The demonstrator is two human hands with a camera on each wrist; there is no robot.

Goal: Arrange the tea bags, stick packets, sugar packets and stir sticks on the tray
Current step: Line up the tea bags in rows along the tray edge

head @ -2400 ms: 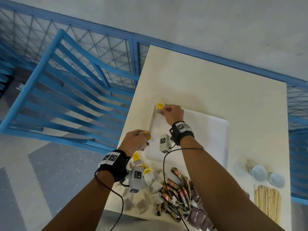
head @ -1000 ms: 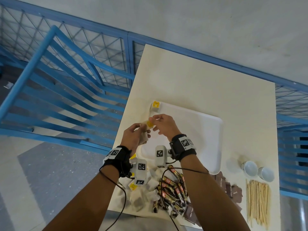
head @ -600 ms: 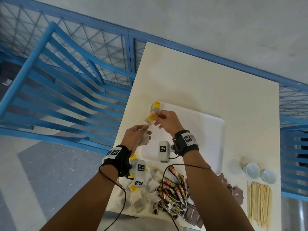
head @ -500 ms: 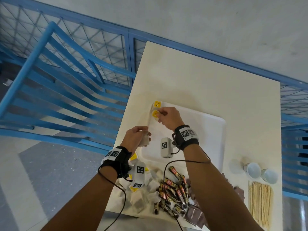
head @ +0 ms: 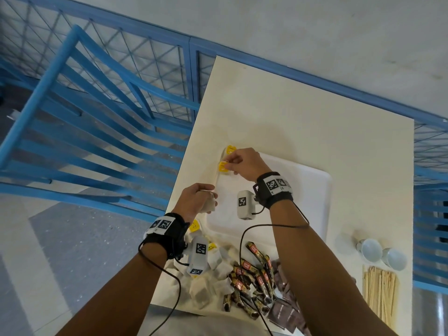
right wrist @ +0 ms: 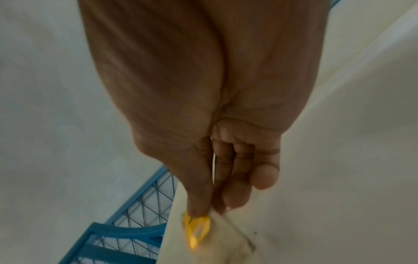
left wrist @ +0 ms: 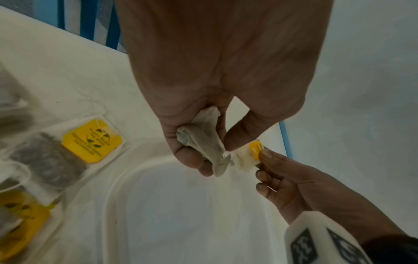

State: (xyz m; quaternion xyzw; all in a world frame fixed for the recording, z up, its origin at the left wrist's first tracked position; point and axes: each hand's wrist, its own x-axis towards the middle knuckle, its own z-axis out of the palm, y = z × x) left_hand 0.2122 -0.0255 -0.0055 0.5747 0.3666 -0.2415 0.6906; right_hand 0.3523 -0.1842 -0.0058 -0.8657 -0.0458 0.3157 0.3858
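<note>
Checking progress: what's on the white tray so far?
Two yellow-tagged tea bags at the white tray's far-left corner; the right hand covers part of them.

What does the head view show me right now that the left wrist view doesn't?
Only the head view shows the stick packets, the dark sugar packets, the stir sticks, two cups and a first tea bag already at the tray's far left corner.

Only the left wrist view shows the crumpled tea bag inside the left hand and the print on a loose tea bag's yellow tag.

Both show the white tray, and the right hand pinching a yellow-tagged tea bag at the tray's left edge.
</note>
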